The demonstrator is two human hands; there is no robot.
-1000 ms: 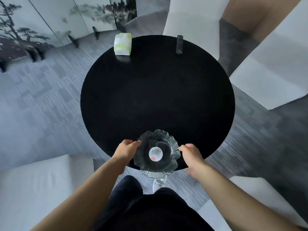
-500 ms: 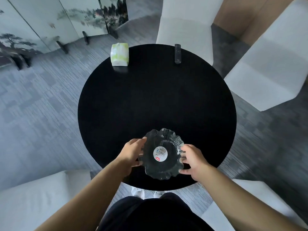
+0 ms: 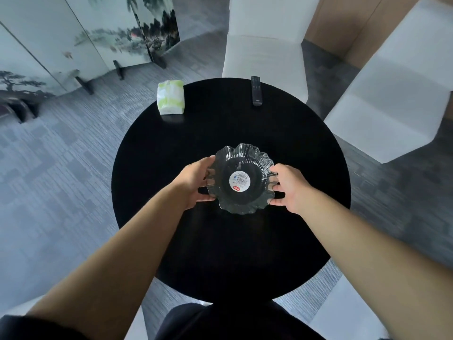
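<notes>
Grey carpeted floor fills the room, and a round black desk stands in the middle of it. A painted folding screen stands off to the far left. A white chair is drawn up at the far edge of the desk, and a second white chair sits to the right of it.

Both bare forearms reach in from the near side over the desk. The left hand grips the left rim of a clear glass dish with a wavy, fluted edge. Its thumb lies along the upper rim and its fingers are curled under the lower one. The right hand holds the opposite rim in the same way, with fingers hooked at the edge. The dish is near the centre of the desk, level and mouth up. It may be resting on the surface or held just above it; the dark top makes that hard to judge.

A white and green tissue pack lies at the far left edge of the desk, well apart from the dish. A black remote lies at the far edge, in front of the chair. A round white sticker with a red mark sits in the middle of the dish.
</notes>
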